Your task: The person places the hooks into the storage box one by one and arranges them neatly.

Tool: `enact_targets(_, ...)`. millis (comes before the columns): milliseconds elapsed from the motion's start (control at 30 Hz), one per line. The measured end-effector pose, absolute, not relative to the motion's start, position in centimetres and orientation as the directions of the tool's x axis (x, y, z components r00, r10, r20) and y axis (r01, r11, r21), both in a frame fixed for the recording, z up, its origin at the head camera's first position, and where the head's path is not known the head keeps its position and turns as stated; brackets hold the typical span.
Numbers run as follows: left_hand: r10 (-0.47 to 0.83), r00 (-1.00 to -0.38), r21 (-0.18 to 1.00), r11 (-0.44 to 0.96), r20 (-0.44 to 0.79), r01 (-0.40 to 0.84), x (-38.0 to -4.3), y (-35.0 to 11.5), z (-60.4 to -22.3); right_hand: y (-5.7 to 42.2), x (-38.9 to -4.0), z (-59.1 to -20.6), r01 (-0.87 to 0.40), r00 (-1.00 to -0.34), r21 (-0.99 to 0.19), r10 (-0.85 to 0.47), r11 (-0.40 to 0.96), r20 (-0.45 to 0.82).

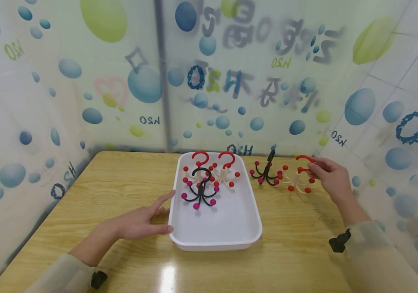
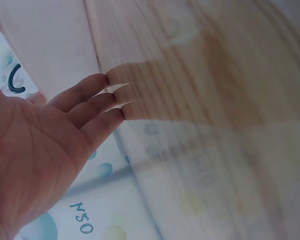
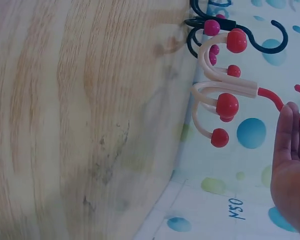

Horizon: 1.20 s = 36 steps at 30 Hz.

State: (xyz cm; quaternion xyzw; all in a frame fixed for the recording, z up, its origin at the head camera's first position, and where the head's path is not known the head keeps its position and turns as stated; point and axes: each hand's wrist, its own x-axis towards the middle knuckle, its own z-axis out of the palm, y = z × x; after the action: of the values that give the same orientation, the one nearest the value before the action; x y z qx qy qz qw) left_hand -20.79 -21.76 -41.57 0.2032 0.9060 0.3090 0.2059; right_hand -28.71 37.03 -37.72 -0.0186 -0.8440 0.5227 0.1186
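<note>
My right hand (image 1: pixel 330 179) pinches the red top hook of a cream multi-arm hanging hook (image 3: pixel 245 89) with red ball tips. Whether its arms touch the table cannot be told. Just left of it, a black multi-arm hook (image 1: pixel 266 173) with magenta balls stands on the table. My left hand (image 1: pixel 139 221) touches the left side of a white tray (image 1: pixel 227 228), thumb and forefinger spread along the rim. Inside the tray are a black hook (image 1: pixel 201 191) with magenta balls and, behind it, two cream hooks with red tops, one at the right (image 1: pixel 224 174).
Everything stands on a wooden table (image 1: pixel 128 175). Translucent curtains (image 1: pixel 121 134) printed with bubbles hang along the table's back and both sides. Each sleeve has a dark strap piece at the cuff, as on the right one (image 1: pixel 340 241).
</note>
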Motion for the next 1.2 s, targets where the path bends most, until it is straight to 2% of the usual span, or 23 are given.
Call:
enact_targets(167, 0.497, -0.832, 0.650, 0.722, -0.248, 0.238, -20.8, -21.8, -41.5, 36.8, -27.5, -36.7, -0.127, -0.974, -0.903, 0.118, 0.409, 0.191)
enact_targets(467, 0.497, -0.833, 0.648, 0.723, -0.245, 0.240, -20.8, -21.7, -41.5, 33.8, -25.0, -35.1, -0.120, -0.980, -0.850, 0.074, 0.513, 0.183)
enact_targets(733, 0.495, -0.831, 0.654, 0.721, -0.253, 0.230, -20.7, -21.7, -41.4, 30.2, -23.6, -33.8, -0.249, -0.963, -0.826, -0.036, 0.506, 0.268)
enact_targets(1000, 0.492, -0.831, 0.646, 0.728, -0.261, 0.228, -20.7, -21.7, -41.4, 26.7, -23.7, -33.1, -0.344, -0.939, -0.811, -0.146, 0.474, 0.312)
enact_targets(1200, 0.492, -0.831, 0.644, 0.729, -0.258, 0.232, -20.7, -21.8, -41.5, 24.1, -24.2, -33.1, -0.305, -0.952, -0.849, -0.152, 0.432, 0.265)
